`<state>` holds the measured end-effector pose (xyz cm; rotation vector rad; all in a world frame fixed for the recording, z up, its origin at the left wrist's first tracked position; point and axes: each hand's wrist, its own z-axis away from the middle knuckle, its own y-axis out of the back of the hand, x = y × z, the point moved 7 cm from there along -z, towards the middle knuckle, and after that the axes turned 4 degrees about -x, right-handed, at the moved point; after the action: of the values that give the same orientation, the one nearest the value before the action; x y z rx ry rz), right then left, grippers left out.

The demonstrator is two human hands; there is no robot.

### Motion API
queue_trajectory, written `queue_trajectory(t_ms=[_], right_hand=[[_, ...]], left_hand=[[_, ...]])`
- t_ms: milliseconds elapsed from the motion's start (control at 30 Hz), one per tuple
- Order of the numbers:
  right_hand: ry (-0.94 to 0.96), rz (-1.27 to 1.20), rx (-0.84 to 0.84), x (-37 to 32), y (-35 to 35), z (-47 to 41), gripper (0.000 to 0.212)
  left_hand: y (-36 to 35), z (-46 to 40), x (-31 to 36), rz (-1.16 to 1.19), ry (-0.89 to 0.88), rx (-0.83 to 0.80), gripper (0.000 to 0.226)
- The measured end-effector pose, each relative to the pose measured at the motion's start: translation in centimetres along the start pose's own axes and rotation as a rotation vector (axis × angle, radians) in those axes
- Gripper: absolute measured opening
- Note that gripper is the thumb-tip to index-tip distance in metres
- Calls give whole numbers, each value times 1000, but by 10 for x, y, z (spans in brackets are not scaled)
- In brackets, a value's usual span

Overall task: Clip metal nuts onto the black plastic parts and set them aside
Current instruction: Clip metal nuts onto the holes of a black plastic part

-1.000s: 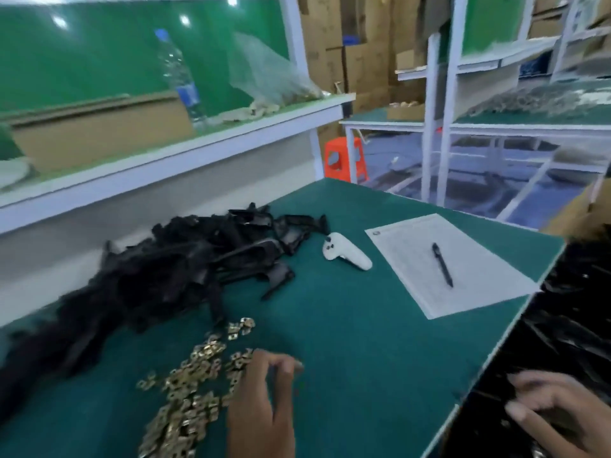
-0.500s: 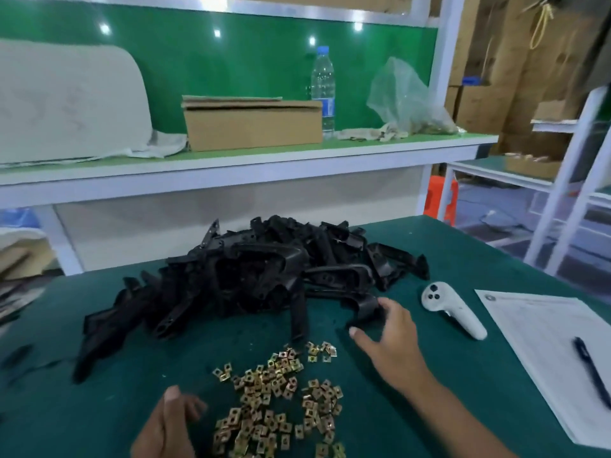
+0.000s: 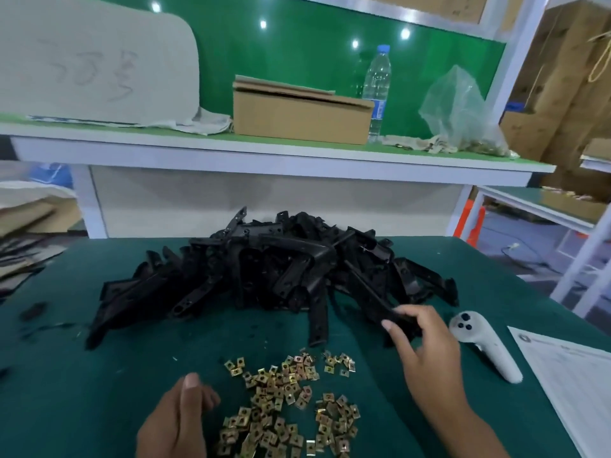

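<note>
1. Pile of black plastic parts (image 3: 281,276), heaped at the back middle of the green table (image 3: 99,391).
2. Brass-coloured metal nuts (image 3: 287,404), scattered loose on the table in front of the pile.
3. Right hand (image 3: 426,355), fingers and thumb closed round one black part (image 3: 380,302) at the pile's right edge.
4. Left hand (image 3: 178,421), fingers curled beside the nuts; whether it holds one cannot be told.
5. White controller (image 3: 486,345), lying right of the right hand.
6. Paper sheet (image 3: 575,385), at the table's right edge.

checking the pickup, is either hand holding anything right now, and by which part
The right hand pinches one black plastic part at its near end, at the pile's edge. The left hand is curled beside the metal nuts; whether it holds one cannot be told.
</note>
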<state>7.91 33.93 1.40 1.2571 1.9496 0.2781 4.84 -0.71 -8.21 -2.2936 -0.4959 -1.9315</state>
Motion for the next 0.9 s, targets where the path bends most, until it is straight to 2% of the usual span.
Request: queue_trajectory(t_ms=[133, 200, 267, 333, 467, 533, 633, 667, 733, 767, 800, 900], right_hand=[[329, -35, 52, -62, 7, 15, 28], [423, -95, 79, -88, 3, 29, 26], [476, -220, 48, -106, -8, 45, 17], [457, -325, -58, -117, -23, 56, 17], [227, -407, -326, -107, -57, 64, 12], [352, -253, -329, -114, -61, 67, 28], [242, -190, -479, -99, -74, 65, 38], [182, -159, -552, -89, -82, 65, 50], [188, 29, -719, -73, -98, 74, 75], [192, 74, -776, -68, -101, 76, 78], [186, 82, -795, -65, -103, 77, 72], [162, 40, -749, -66, -102, 77, 24]], left_hand=[[3, 6, 8, 55, -21, 7, 51], [-3, -5, 0, 210, 168, -44, 55], [-17, -4, -6, 563, 396, -224, 62], [-31, 3, 2, 723, 469, -374, 68], [-48, 33, 11, 657, 417, -698, 80], [-47, 35, 17, 486, 277, -789, 74], [-34, 28, 23, 303, 154, -681, 56], [-30, 26, 25, 292, 122, -640, 53], [-22, 21, 31, 324, 86, -583, 49], [-19, 18, 32, 322, 77, -570, 47], [-18, 17, 33, 306, 67, -566, 47], [-15, 21, 37, 247, 56, -561, 48]])
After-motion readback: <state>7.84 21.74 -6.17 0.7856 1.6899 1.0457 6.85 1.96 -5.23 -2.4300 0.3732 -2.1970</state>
